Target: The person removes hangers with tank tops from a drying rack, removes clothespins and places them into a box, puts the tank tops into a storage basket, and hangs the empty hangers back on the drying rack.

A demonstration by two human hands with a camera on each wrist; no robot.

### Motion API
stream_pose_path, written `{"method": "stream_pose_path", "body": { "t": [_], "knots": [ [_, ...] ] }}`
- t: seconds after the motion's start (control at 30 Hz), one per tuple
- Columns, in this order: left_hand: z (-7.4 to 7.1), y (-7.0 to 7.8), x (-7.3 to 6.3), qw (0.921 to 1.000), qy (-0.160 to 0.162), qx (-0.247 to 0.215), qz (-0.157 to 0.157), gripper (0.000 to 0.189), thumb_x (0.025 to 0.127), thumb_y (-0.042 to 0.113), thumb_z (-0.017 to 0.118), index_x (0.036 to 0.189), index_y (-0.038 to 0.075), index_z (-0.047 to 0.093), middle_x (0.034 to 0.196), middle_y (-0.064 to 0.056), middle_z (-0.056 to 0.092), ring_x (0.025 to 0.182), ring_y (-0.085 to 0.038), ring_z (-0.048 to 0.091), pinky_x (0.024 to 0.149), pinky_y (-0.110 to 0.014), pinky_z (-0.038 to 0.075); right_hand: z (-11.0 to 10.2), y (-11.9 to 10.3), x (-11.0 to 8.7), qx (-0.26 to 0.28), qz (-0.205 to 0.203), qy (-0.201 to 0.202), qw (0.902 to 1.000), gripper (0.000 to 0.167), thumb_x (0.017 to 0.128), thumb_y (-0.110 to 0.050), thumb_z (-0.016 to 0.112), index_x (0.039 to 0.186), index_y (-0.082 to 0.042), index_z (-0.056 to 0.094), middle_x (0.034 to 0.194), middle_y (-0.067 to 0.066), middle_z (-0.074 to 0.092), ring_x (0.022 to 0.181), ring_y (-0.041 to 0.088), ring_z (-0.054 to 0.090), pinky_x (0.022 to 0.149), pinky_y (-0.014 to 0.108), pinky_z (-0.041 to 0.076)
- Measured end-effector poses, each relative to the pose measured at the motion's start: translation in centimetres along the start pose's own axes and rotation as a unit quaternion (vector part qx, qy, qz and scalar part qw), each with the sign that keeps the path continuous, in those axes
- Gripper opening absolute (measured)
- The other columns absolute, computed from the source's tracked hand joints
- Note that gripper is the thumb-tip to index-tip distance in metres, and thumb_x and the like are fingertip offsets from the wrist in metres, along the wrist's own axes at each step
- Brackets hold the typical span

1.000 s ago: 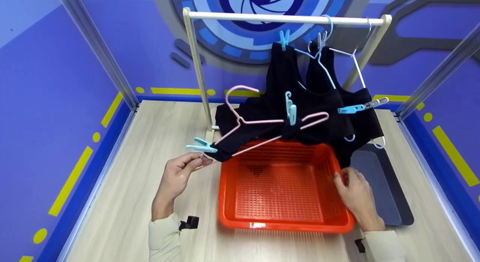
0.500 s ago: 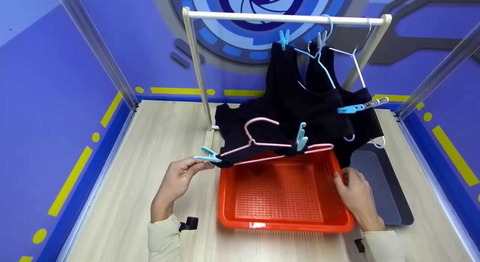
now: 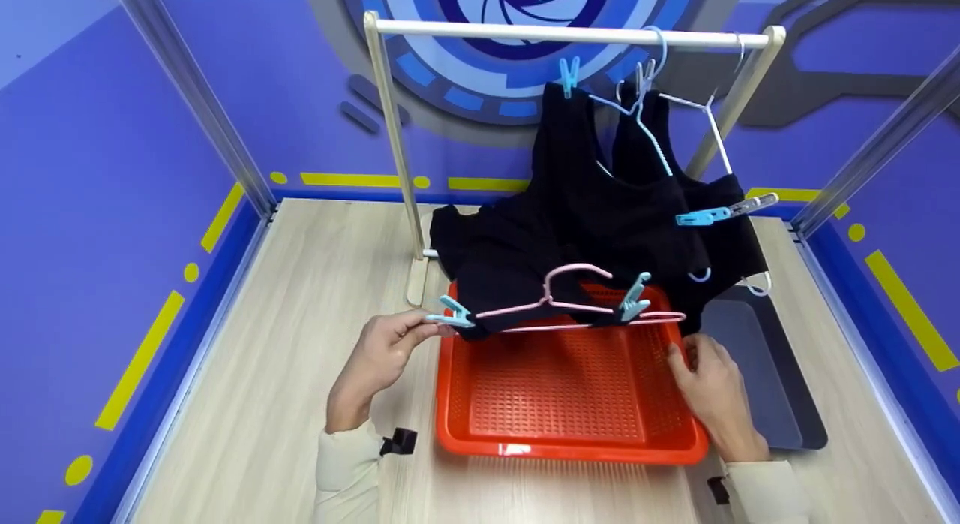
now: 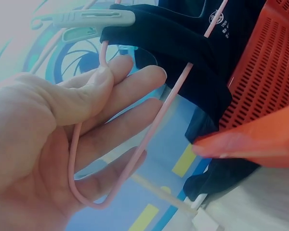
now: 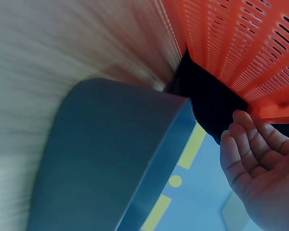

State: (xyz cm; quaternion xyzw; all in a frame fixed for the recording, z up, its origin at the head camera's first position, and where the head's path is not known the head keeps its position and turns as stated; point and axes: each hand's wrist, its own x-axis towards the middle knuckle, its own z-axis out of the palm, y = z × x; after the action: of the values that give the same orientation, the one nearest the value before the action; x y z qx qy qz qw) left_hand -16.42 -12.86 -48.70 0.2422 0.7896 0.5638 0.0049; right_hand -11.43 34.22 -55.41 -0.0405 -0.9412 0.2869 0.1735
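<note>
My left hand [image 3: 386, 353] pinches the left end of a pink hanger [image 3: 581, 267] between thumb and index finger. In the left wrist view the hanger's rounded end loops across the palm. A black tank top [image 3: 495, 280] hangs from the hanger, its straps looped round the arms. Pale blue clothespins, a left clothespin [image 3: 454, 314] and a right clothespin [image 3: 634, 299], fasten the straps. My right hand [image 3: 716, 393] holds the right rim of a red perforated basket [image 3: 555, 455], thumb at the rim, fingers outside. The tank top and hanger overlap the basket's back.
A wooden rack [image 3: 510, 33] stands behind. A light blue hanger [image 3: 656, 145] and a white hanger [image 3: 718, 137] carry black tops on its right half. A dark grey tray [image 3: 757, 374] lies right of the basket, partly behind my right hand.
My left hand has moved right, and the pink hanger with the black tank top has come down and rightward, levelling out over the basket's back. The right hand and basket have stayed put.
</note>
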Motion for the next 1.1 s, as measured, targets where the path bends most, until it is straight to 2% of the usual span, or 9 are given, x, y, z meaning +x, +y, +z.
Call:
{"method": "stream_pose_path", "body": {
  "t": [0.17, 0.2, 0.3, 0.43, 0.57, 0.67, 1.1],
  "knots": [
    [0.7, 0.0, 0.6, 0.9997, -0.005, 0.019, 0.012, 0.019, 0.106, 0.014, 0.064, 0.113, 0.008, 0.08, 0.102, 0.004, 0.081, 0.097, -0.017, 0.074, 0.09, -0.028, 0.055, 0.0, 0.0, -0.1, 0.001, 0.003, 0.001, 1.0, 0.02, 0.103, -0.02, 0.066, 0.107, 0.0, 0.066, 0.093, 0.013, 0.061, 0.082, 0.032, 0.058, 0.071, 0.052, 0.049],
    [0.8, 0.0, 0.7, 0.9997, -0.008, 0.016, 0.013, 0.019, 0.107, 0.014, 0.064, 0.114, 0.009, 0.08, 0.102, 0.005, 0.081, 0.103, -0.018, 0.075, 0.092, -0.03, 0.056, 0.1, 0.0, -0.1, 0.001, 0.003, 0.002, 1.0, 0.02, 0.103, -0.02, 0.066, 0.107, 0.0, 0.066, 0.093, 0.013, 0.061, 0.082, 0.032, 0.059, 0.071, 0.052, 0.049],
    [1.2, 0.0, 1.0, 0.9995, -0.008, 0.024, 0.016, 0.019, 0.107, 0.015, 0.064, 0.113, 0.01, 0.081, 0.101, 0.007, 0.08, 0.1, -0.022, 0.075, 0.088, -0.03, 0.055, 0.1, 0.0, -0.1, 0.002, 0.001, 0.007, 1.0, 0.02, 0.103, -0.019, 0.065, 0.106, 0.0, 0.066, 0.093, 0.013, 0.062, 0.083, 0.033, 0.059, 0.072, 0.054, 0.05],
    [1.8, -0.3, 1.3, 0.9998, -0.013, 0.01, 0.015, 0.019, 0.107, 0.013, 0.064, 0.113, 0.008, 0.081, 0.101, 0.003, 0.081, 0.097, -0.029, 0.075, 0.087, -0.034, 0.058, 0.2, 0.0, -0.1, 0.005, -0.004, 0.012, 0.9999, 0.019, 0.103, -0.018, 0.066, 0.106, 0.001, 0.066, 0.093, 0.015, 0.062, 0.082, 0.034, 0.059, 0.073, 0.054, 0.049],
    [2.4, -0.8, 1.5, 0.9995, -0.019, -0.019, 0.013, 0.02, 0.106, 0.008, 0.064, 0.117, 0.002, 0.079, 0.103, -0.004, 0.081, 0.099, -0.027, 0.077, 0.091, -0.046, 0.06, 0.3, 0.0, -0.1, 0.007, -0.006, 0.015, 0.9998, 0.018, 0.102, -0.016, 0.066, 0.105, 0.001, 0.066, 0.091, 0.015, 0.061, 0.082, 0.034, 0.058, 0.072, 0.053, 0.048],
    [2.8, -1.2, 1.6, 0.9993, -0.017, -0.029, 0.013, 0.02, 0.105, 0.007, 0.064, 0.116, 0.0, 0.079, 0.104, -0.007, 0.081, 0.1, -0.026, 0.077, 0.09, -0.049, 0.06, 0.4, 0.0, -0.1, 0.009, -0.006, 0.016, 0.9998, 0.017, 0.102, -0.015, 0.066, 0.105, 0.001, 0.066, 0.091, 0.015, 0.061, 0.081, 0.034, 0.058, 0.072, 0.052, 0.048],
    [3.3, -1.6, 1.6, 0.9998, -0.017, -0.008, -0.002, 0.019, 0.105, 0.01, 0.065, 0.114, 0.001, 0.08, 0.101, -0.005, 0.081, 0.099, -0.024, 0.077, 0.092, -0.035, 0.059, 0.4, 0.1, -0.2, 0.017, -0.012, 0.032, 0.9993, 0.014, 0.1, -0.014, 0.068, 0.101, 0.001, 0.066, 0.088, 0.014, 0.061, 0.08, 0.034, 0.058, 0.071, 0.051, 0.047]
  ]
}}
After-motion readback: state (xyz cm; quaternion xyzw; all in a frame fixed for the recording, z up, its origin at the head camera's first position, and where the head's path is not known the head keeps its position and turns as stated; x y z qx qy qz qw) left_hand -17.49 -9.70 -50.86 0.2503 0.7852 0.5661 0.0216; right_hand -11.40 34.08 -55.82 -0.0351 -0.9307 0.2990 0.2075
